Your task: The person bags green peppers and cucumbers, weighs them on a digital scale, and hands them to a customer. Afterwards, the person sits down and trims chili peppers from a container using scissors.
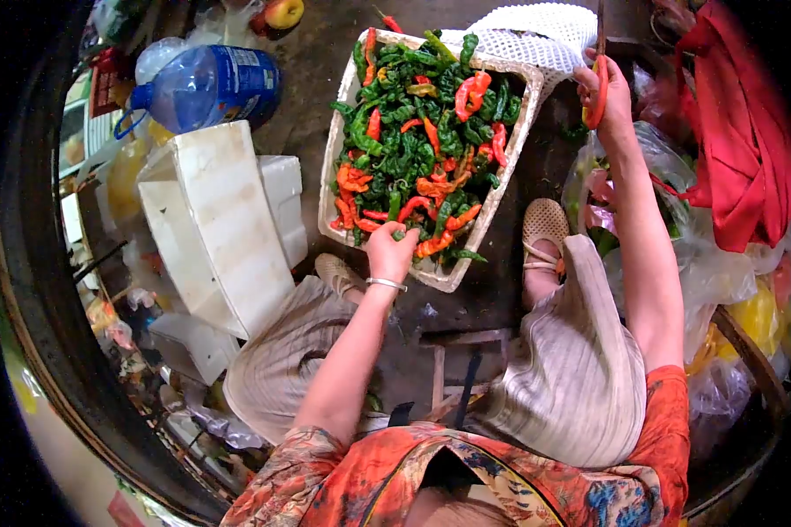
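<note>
A white foam box [511, 140] holds a heap of green peppers [404, 132] and red peppers [473, 97]. At its near edge, my left hand [391, 253] is closed in a pinch on a green pepper [400, 235], whose other end is hidden among the rest. My right hand [613, 97] is up to the right of the box, gripping scissors [598, 98] by their orange handles. Their blades point away from me, and I cannot tell whether they are apart. White foam netting [536, 31] lies over the box's far right corner, beside the right hand.
Left of the box are a large blue plastic bottle [206, 88] and a white foam box [215, 211] on its side. A red cloth bag [747, 132] and clear plastic bags [712, 281] crowd the right. A yellow-red fruit [283, 14] lies at the far edge.
</note>
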`<state>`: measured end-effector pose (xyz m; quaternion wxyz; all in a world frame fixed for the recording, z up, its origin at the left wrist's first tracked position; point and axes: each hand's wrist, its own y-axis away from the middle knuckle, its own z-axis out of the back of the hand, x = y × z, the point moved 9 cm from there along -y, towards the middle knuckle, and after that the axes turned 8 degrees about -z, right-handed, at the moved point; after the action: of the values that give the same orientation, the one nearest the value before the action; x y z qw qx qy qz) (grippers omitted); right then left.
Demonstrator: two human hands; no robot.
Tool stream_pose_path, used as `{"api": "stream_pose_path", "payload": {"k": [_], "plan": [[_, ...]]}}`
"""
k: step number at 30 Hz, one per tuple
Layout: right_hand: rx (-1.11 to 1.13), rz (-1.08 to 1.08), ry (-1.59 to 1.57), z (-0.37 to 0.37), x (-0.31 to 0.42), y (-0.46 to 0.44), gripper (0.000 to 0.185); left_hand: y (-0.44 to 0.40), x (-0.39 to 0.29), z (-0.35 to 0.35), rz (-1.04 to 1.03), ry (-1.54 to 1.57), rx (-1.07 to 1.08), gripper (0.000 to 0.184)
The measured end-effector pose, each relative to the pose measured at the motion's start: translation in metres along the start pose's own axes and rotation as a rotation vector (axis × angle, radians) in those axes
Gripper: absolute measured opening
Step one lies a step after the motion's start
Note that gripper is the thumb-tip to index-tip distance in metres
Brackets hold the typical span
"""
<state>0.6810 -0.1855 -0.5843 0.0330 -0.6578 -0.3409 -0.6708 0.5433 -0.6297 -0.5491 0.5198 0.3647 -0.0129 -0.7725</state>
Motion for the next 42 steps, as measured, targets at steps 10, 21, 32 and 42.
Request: {"api": "stream_pose_path", "payload": {"k": [10,21,32,42], "plan": [[-0.024,-0.015,-0.049,0.006,-0.003,0.003,0.042,0.004,-0.125,0.060,-0.274,0.111,-0.094,0.015],[-0.004,-0.024,-0.138,0.001,0.013,0.008,0.043,-0.127,-0.297,-0.014,-0.672,0.190,0.074,0.019],[0.025,0.006,-0.145,-0.003,0.014,0.001,0.046,-0.213,-0.316,-0.099,-0.721,0.192,0.159,0.021],[-0.040,-0.022,-0.133,0.012,-0.001,-0.001,0.045,-0.178,-0.238,0.059,-0.617,0.128,-0.025,0.017]]}}
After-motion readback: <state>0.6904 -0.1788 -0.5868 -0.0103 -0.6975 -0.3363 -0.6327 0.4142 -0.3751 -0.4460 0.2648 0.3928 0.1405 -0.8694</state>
